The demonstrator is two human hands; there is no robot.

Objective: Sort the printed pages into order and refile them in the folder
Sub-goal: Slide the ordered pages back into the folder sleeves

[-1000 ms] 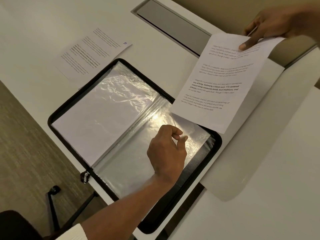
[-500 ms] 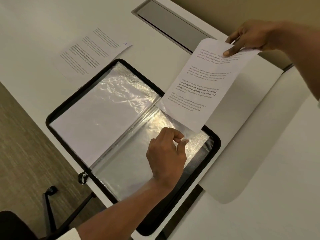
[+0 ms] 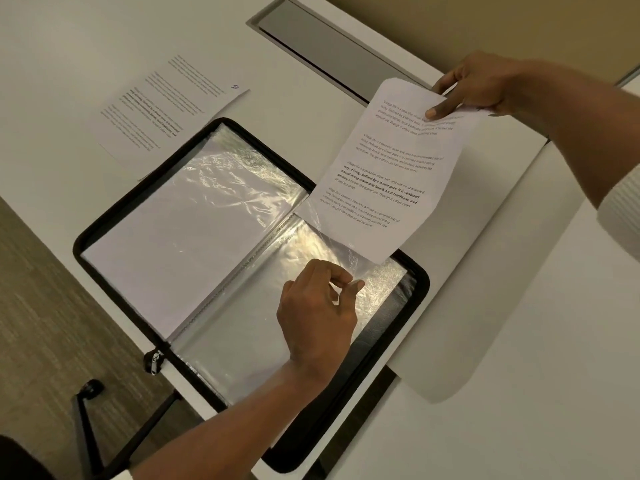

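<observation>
On the white table (image 3: 104,36) beside brown carpet (image 3: 52,323), under the left hand (image 3: 317,313), lies an open folder (image 3: 420,282) whose sleeve (image 3: 341,252) it pinches, while the right hand (image 3: 478,86) pinches a page (image 3: 398,168) by its top.

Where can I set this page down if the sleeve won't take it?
Bare table lies left of the loose page and between it and the slot. More lies right of the folder, under the held page. Crowded: the sleeve mouth, where the left hand and page corner meet.

One head-worn view only: looks steeply down and forward onto the open folder (image 3: 389,332) from close above it, with the frame tilted.
</observation>
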